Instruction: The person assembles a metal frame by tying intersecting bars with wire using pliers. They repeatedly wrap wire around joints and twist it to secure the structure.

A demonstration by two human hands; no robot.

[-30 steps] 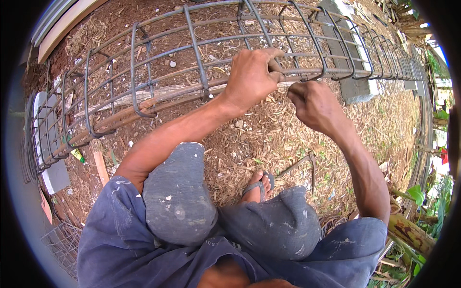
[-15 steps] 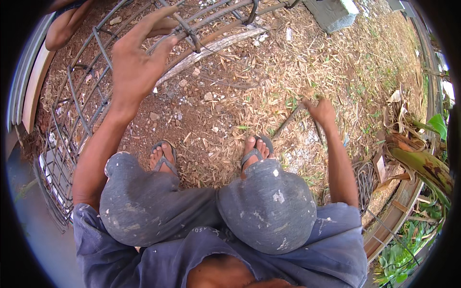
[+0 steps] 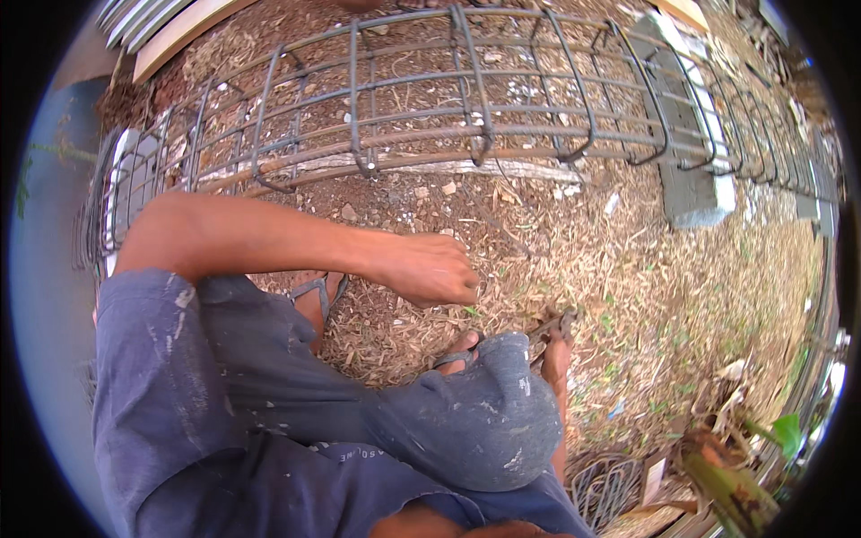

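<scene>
My left hand (image 3: 432,269) is closed in a loose fist in front of my knees, below the near side of a long rebar cage (image 3: 413,137). Whatever its fingers may hold is hidden. Beyond my right knee, my right hand (image 3: 557,357) grips a pair of rusty pincers (image 3: 564,320), the head pointing up past the fingers. Part of this hand and forearm is behind the knee. The cage, made of long bars tied with square stirrups, stretches across the far side. Neither hand touches it.
A grey block with a white side (image 3: 695,193) stands under the cage at right; another white-sided block (image 3: 121,193) is at left. Coiled wire (image 3: 605,489) lies near a plant stem (image 3: 731,480) at lower right. Part of another person (image 3: 357,4) shows at the top edge.
My view has turned, bringing more of the cage in. My left hand has left the cage bars, closed and come across in front of me. The right hand still holds the pincers.
</scene>
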